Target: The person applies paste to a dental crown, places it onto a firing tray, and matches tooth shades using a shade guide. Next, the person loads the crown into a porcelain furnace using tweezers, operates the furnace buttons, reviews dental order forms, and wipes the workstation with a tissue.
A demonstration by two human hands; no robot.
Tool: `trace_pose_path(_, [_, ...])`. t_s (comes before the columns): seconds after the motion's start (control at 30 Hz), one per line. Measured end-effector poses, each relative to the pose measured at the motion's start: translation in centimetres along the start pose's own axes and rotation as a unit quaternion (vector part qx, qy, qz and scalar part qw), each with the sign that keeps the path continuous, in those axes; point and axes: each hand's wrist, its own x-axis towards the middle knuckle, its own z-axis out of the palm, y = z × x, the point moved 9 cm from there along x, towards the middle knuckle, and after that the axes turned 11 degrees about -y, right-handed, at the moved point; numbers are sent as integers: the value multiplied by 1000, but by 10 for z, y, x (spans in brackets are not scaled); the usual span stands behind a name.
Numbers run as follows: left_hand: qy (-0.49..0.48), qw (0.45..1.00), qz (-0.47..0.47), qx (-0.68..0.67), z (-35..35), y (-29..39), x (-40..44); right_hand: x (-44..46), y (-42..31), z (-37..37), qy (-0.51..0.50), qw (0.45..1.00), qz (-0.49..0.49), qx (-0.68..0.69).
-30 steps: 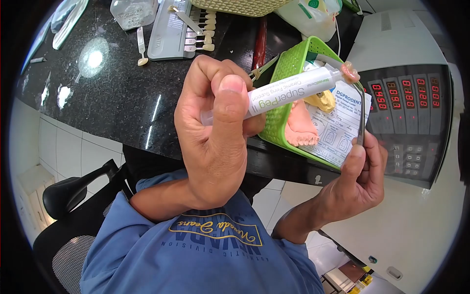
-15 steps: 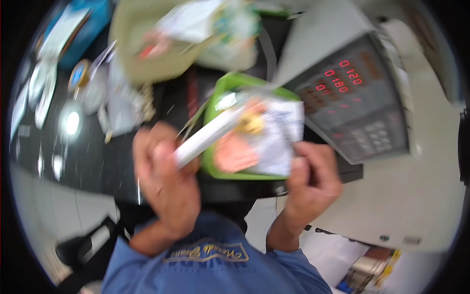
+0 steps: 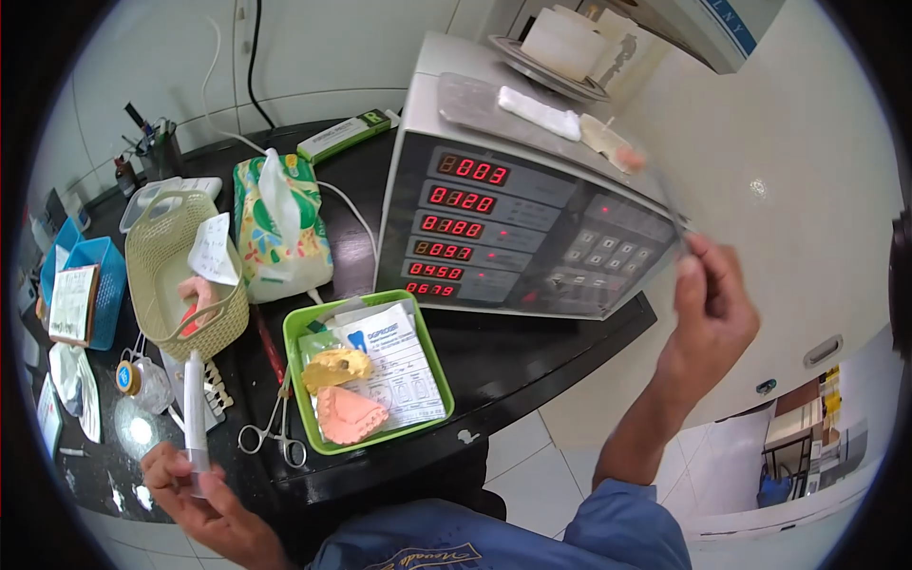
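Observation:
My left hand is closed around the lower end of a slim white syringe-like tube, held upright at the desk's front. Raised at the right, my right hand pinches a thin metal instrument, blurred, perhaps tweezers. At its far tip is a small pinkish piece, beside a cream-coloured piece on top of the control unit with red digits. Between my hands stands a green tray holding a pink dental model, a yellow dental model and a printed form.
Locking forceps lie left of the tray. Behind are a woven basket, a tissue pack and a green-white box. A white roll and a stacked plate sit on the unit. Blue baskets stand far left.
My right hand has moved from the tray's edge up and right, beside the unit's top. My left hand, still holding the tube, has moved left and down from the tray. The view has shifted.

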Motion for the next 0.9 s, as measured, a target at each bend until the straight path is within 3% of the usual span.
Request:
trace_pose_path(0.17, [5, 998, -29, 64, -27, -33, 3, 44, 13, -16, 14, 999, 3, -49])
trace_pose_path(0.23, [72, 973, 77, 205, -31, 2, 3, 55, 18, -15, 5, 996, 1, -87])
trace_pose_path(0.47, [143, 954, 169, 204, -29, 13, -4, 67, 26, -6, 11, 988, -11, -154])
trace_pose_path(0.5, [142, 954, 168, 204, -33, 1, -9, 68, 24, -5, 11, 985, -17, -174])
trace_pose_path(0.57, [131, 970, 62, 196, -50, -47, -18, 69, 24, -3, 10, 980, -22, -195])
trace_pose_path(0.67, [124, 973, 31, 191, -55, -56, -17, 69, 21, 1, 9, 976, -53, -212])
trace_pose_path(0.77, [156, 964, 108, 184, -32, 5, -6, 69, 17, 3, 8, 970, -74, -233])
trace_pose_path(0.9, [149, 967, 107, 174, -34, 2, -5, 68, 15, 5, -1, 967, -85, -239])
